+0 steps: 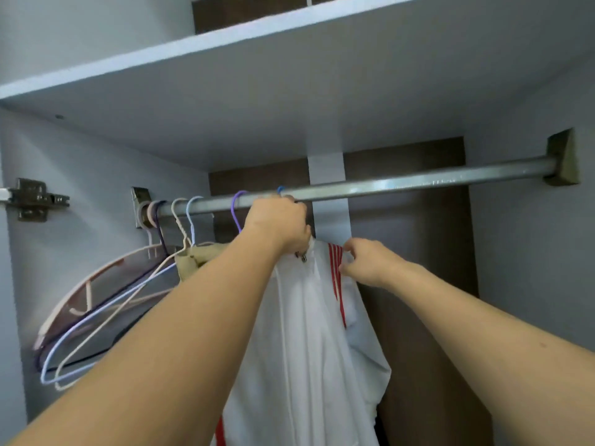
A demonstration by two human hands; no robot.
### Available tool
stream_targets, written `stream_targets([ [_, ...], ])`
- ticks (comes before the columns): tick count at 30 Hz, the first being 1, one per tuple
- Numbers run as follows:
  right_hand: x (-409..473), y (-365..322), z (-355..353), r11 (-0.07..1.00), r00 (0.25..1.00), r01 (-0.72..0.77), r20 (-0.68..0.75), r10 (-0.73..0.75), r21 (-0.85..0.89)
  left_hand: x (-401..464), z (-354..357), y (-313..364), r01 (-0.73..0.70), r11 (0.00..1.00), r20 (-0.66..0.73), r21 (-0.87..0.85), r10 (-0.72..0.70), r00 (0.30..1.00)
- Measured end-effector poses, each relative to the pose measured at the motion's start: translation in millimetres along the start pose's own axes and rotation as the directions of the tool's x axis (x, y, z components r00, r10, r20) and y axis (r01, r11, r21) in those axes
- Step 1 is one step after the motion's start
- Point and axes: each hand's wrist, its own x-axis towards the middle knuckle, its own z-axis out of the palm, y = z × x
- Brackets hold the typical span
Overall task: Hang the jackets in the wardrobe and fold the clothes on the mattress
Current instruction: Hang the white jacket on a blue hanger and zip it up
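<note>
Inside the wardrobe, a white jacket [309,333] with red stripes hangs just below the rail [402,181]. The left hand [278,225] is curled around the neck of its hanger (blue hook barely visible). The right hand [367,263] pinches the jacket's shoulder. Bare hangers [106,310] crowd the rail's left end.

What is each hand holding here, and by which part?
Left hand grips the white jacket at its collar, up by the rail; the hanger there is hidden. Right hand pinches the jacket's red-striped shoulder with its fingers.
</note>
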Motion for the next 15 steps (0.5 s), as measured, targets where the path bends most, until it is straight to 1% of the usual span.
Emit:
stream_targets([
  [1, -0.9, -3.6, -6.8, 1.000, 1.000, -0.008, 0.008, 0.008, 0.011, 4.0, -6.1, -4.7, 0.003, 0.999, 0.021, -0.038, -0.002, 1.000],
  [3, -5.1, -11.7, -23.1, 0.998, 0.995, -0.052, 0.087, 0.048, 0.037, 7.6, -18.6, -12.4, 0.023, 0.993, 0.052, -0.113, -0.017, 0.999],
  [4, -8.4, -16.6, -32.7, 0.995, 0.986, -0.089, 0.145, 0.081, 0.053, 7.1, -24.7, -15.1, 0.003, 0.991, 0.046, -0.137, 0.003, 0.999],
  [6, -17.0, -28.6, -54.2, 0.984, 0.959, -0.164, 0.246, 0.143, 0.065, 1.4, -37.7, -18.6, -0.095, 0.981, 0.009, -0.168, 0.098, 0.995],
  [8, -25.7, -43.2, -78.9, 0.979, 0.942, -0.199, 0.284, 0.179, 0.044, -6.6, -56.6, -20.7, -0.140, 0.966, 0.020, -0.217, 0.147, 0.989],
  [13, -51.6, -78.5, -145.6, 0.968, 0.900, -0.239, 0.356, 0.252, -0.081, -16.2, -124.4, -35.6, -0.038, 0.926, 0.139, -0.376, 0.097, 0.986],
  [15, -61.1, -90.3, -169.7, 0.958, 0.889, -0.274, 0.360, 0.284, -0.080, -15.4, -150.1, -46.7, 0.013, 0.903, 0.195, -0.429, 0.079, 0.978],
])
